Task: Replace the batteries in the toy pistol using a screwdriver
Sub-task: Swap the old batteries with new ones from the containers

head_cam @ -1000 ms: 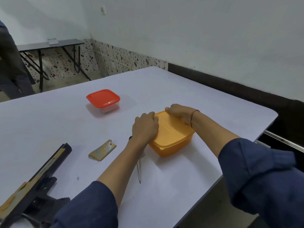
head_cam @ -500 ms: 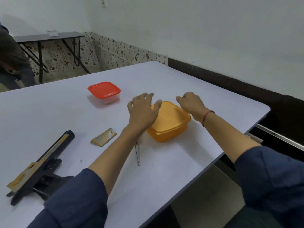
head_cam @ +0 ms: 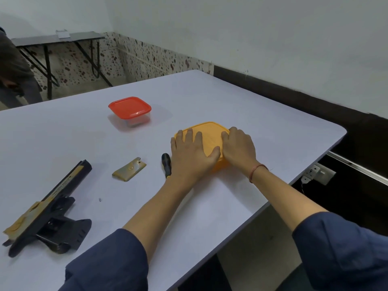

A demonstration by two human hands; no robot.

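Left hand and right hand press the orange container, fingers straight; the screwdriver lies just beside the left hand, axis near-to-far.

I see a plain white wall with a dark band along its base on the right. In the far corner, speckled tiles line the lower wall behind a black folding table. A pale tabletop fills the foreground, and a wall socket sits below its right edge.
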